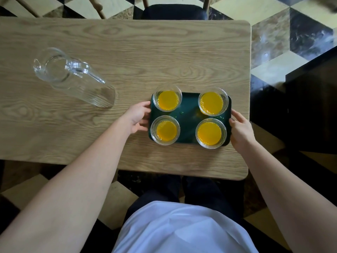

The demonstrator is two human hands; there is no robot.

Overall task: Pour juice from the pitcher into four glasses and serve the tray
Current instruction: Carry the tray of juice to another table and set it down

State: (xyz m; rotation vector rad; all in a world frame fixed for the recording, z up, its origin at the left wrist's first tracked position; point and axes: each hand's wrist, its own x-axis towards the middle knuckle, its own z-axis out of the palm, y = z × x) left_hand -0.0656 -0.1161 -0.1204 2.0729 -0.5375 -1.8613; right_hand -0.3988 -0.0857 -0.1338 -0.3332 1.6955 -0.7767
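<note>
Your left hand (139,116) and right hand (240,125) gripped the tray (189,114) ends; four glasses (167,100) were full, so lifting level and slowly was best.

**Wood-grain table with a pitcher and a tray**

A light wood-grain table (164,52) with rounded corners stands on a checkered floor of black, cream and marbled tiles (284,39). Two things rest directly on the tabletop. On its left part stands a clear glass pitcher (73,77), empty, its handle turned toward the middle of the table. Well apart from it, toward the near right corner, lies a dark green rectangular tray (189,115), its long sides parallel to the table's near edge. The rest of the tabletop shows only wood grain.
</note>
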